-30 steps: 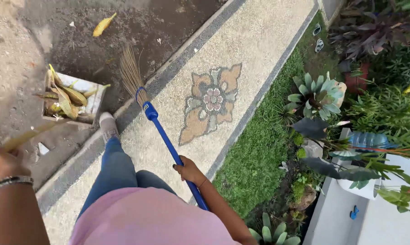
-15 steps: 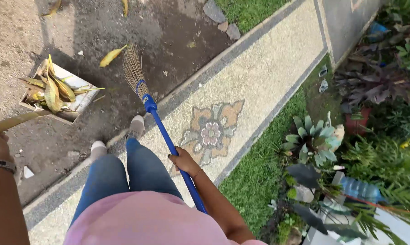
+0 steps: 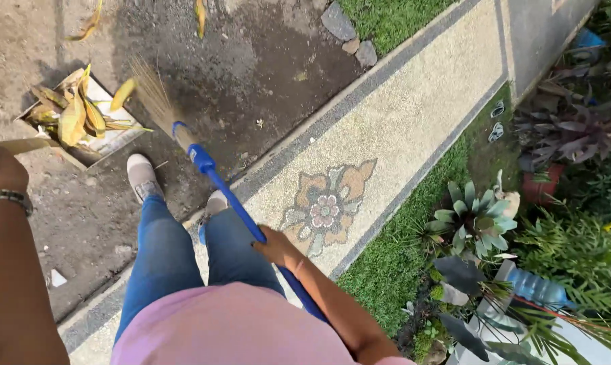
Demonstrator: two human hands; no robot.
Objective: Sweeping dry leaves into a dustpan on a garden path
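The broom (image 3: 204, 165) runs slantwise from the lower middle up to the left: its blue handle crosses in front of the person's jeans, and its straw bristles fan out over the dark dirt ground (image 3: 251, 61), blurred at the tips. One yellow leaf (image 3: 122, 94) sits at the bristle tips, just beside the dustpan (image 3: 102, 142); whether it touches either I cannot tell. The right hand (image 3: 275, 245) is wrapped around the handle low down, fingers curled over the shaft in a closed grip. The left hand (image 3: 0, 167) is at the left edge, clenched on the pale wooden handle of the dustpan, with a metal bracelet (image 3: 6, 197) on the wrist. The dustpan is a flat, pale box lying on the dirt, heaped with long yellow and brown leaves. Both shoes stand near the grey kerb (image 3: 319, 122), the left one (image 3: 142, 176) on the dirt, the right one (image 3: 216, 201) at the kerb's edge. Beyond the kerb lies a pebbled path (image 3: 413, 94) with a flower motif (image 3: 325, 206) set into it. A grass strip (image 3: 393, 257) borders the path on the right, then potted plants, among them a pale green succulent (image 3: 474, 217). A few stones (image 3: 349, 30) lie at the top by another patch of grass.
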